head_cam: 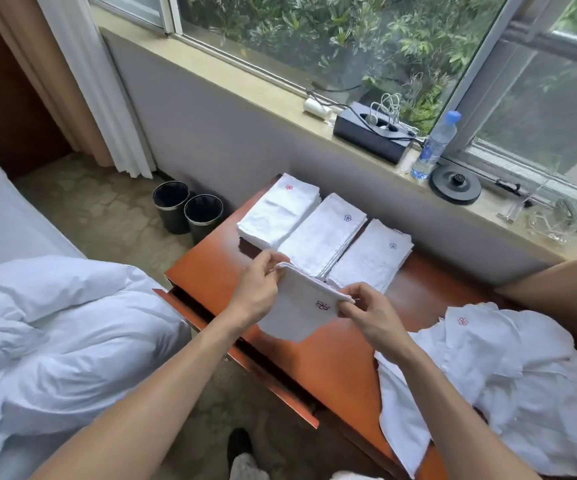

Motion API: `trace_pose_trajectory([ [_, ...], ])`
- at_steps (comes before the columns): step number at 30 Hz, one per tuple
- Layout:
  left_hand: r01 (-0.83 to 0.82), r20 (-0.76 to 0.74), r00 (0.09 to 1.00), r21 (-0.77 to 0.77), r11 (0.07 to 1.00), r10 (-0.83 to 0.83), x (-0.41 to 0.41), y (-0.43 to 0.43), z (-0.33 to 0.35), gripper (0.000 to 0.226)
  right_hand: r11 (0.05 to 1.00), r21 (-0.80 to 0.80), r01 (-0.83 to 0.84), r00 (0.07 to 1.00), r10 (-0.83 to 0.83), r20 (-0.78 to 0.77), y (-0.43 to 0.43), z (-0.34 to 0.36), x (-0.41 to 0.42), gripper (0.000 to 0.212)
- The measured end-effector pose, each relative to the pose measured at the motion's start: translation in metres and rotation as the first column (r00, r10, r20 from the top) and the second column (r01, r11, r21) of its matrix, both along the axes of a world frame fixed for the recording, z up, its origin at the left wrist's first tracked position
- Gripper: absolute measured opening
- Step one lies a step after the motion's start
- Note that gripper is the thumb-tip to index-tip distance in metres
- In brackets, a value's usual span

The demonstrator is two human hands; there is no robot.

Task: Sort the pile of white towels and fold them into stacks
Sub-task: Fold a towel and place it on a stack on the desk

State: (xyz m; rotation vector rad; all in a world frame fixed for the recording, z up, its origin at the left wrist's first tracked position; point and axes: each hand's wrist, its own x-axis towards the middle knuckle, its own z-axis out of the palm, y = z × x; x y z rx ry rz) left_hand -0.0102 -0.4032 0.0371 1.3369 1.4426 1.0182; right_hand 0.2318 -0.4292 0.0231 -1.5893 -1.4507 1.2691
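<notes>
A small white towel with a dark flower mark hangs folded over the wooden desk. My left hand pinches its upper left corner and my right hand pinches its upper right edge. Behind it lie three folded stacks side by side: a left stack with a red flower, a middle stack with a purple flower and a right stack with a dark flower. A loose pile of unfolded white towels covers the desk's right end.
A bed with a rumpled white duvet stands at the left. Two black bins sit on the floor by the desk. The windowsill holds a black box, a water bottle and a kettle base. The desk drawer is slightly open.
</notes>
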Motion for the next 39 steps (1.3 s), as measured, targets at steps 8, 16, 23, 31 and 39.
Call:
trace_pose_trajectory([
  [8,0.066,-0.038,0.997,0.003,0.998,-0.066,-0.021,0.080,0.000,0.011,0.983,0.092,0.161,0.987,-0.161,-0.002,0.052,0.009,-0.023,0.010],
  [16,0.160,-0.124,0.979,-0.003,0.987,-0.160,0.006,0.179,0.003,0.013,0.974,0.137,0.180,0.984,-0.179,-0.025,0.130,-0.003,0.005,0.010],
  [23,0.266,-0.196,0.942,-0.056,0.962,-0.272,0.026,0.272,-0.011,0.010,0.958,0.079,0.275,0.961,-0.275,-0.005,0.196,-0.006,0.009,0.009],
  [31,0.400,-0.166,0.897,-0.097,0.912,-0.411,0.060,0.382,-0.057,0.008,0.902,0.108,0.417,0.904,-0.425,0.058,0.275,-0.043,0.023,0.010],
  [39,0.406,-0.159,0.890,-0.149,0.902,-0.427,0.090,0.432,-0.127,0.007,0.883,0.107,0.458,0.852,-0.470,0.231,0.323,-0.104,0.030,0.025],
])
